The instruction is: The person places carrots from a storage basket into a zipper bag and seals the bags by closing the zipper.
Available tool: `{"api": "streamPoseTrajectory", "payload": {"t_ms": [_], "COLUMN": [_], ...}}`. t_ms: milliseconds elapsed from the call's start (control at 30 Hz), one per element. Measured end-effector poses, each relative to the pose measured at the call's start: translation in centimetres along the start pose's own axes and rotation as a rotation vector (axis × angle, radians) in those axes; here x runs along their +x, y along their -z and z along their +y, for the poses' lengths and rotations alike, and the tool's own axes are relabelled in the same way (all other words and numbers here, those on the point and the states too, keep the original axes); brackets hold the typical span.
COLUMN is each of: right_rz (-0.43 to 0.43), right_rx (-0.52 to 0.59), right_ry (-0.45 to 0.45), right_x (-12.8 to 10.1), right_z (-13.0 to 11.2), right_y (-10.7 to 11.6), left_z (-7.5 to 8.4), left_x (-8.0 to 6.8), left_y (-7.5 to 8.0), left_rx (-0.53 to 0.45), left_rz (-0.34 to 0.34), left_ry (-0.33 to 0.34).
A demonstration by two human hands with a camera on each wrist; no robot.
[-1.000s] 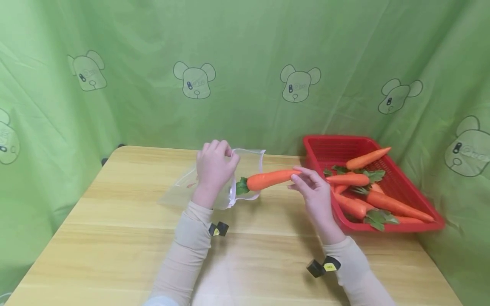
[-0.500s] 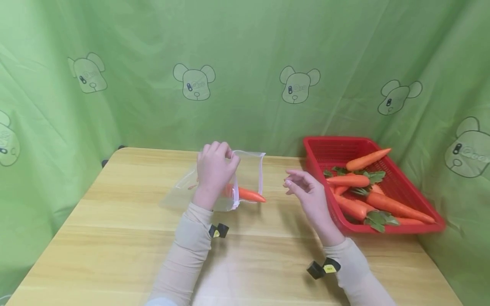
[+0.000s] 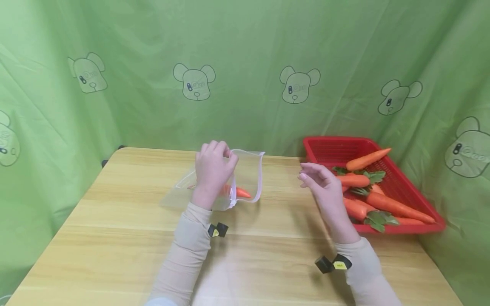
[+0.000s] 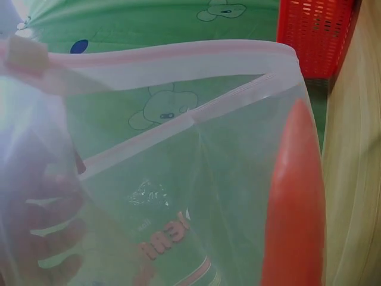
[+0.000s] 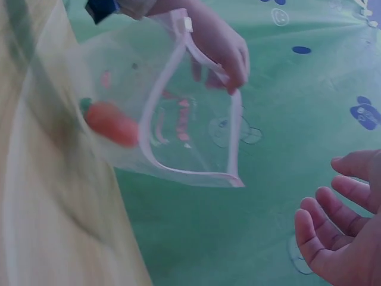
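Note:
My left hand (image 3: 213, 165) pinches the upper rim of a clear zip bag (image 3: 250, 170) and holds its mouth open toward the right. An orange carrot (image 3: 240, 192) lies inside the bag, leafy end inward, only its tip showing past my hand. In the left wrist view the carrot (image 4: 294, 202) fills the right side of the bag (image 4: 178, 179). The right wrist view shows the bag (image 5: 178, 125), the carrot (image 5: 110, 122) and the left hand (image 5: 220, 47). My right hand (image 3: 319, 182) hovers empty, fingers relaxed, in front of the red basket (image 3: 325, 144).
The red basket at the table's right side holds several carrots (image 3: 367, 159) with green tops. A wooden table (image 3: 115, 238) stands against green cloth walls (image 3: 245, 63) printed with bear faces. Each wrist carries a small black camera.
The right hand pushed the carrot into the bag, let go of it and drew back right toward the basket. The carrot slid deeper in. The left hand kept holding the rim.

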State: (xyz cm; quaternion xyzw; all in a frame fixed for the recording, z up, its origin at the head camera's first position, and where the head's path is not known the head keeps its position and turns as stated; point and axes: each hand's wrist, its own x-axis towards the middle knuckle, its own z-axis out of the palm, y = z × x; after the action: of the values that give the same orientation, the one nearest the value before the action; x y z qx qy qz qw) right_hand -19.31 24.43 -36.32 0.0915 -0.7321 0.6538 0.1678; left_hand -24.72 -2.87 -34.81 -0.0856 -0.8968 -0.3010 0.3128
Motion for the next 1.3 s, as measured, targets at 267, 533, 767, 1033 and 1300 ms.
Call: {"api": "streamPoseTrajectory", "payload": {"t_ms": [267,533,767,1033,1300], "right_rz": [0.013,0.060,0.063,-0.073,-0.166], "right_rx": [-0.026,-0.031,-0.113,-0.439,-0.633], "right_ry": [0.032,0.016,-0.028,-0.200,-0.276], "right_x": [0.6,0.9,1.1,1.0,0.7], "right_z": [-1.0,-2.2,-2.7,-2.3,-0.8], "right_y": [2.7,5.9,8.8,11.9,14.1], "left_z": [-0.2,-0.3,-0.5,-0.6,-0.4], "left_x": [0.0,0.0,-0.1,0.0,0.1], "left_y": [0.1,0.2,0.3,0.4,0.3], "left_rx": [-0.003,-0.010,-0.014,-0.007,-0.020], "left_rz": [0.009,0.008,0.010,0.026,0.016], "left_ry": [-0.001,0.008,0.009,-0.003,-0.009]}}
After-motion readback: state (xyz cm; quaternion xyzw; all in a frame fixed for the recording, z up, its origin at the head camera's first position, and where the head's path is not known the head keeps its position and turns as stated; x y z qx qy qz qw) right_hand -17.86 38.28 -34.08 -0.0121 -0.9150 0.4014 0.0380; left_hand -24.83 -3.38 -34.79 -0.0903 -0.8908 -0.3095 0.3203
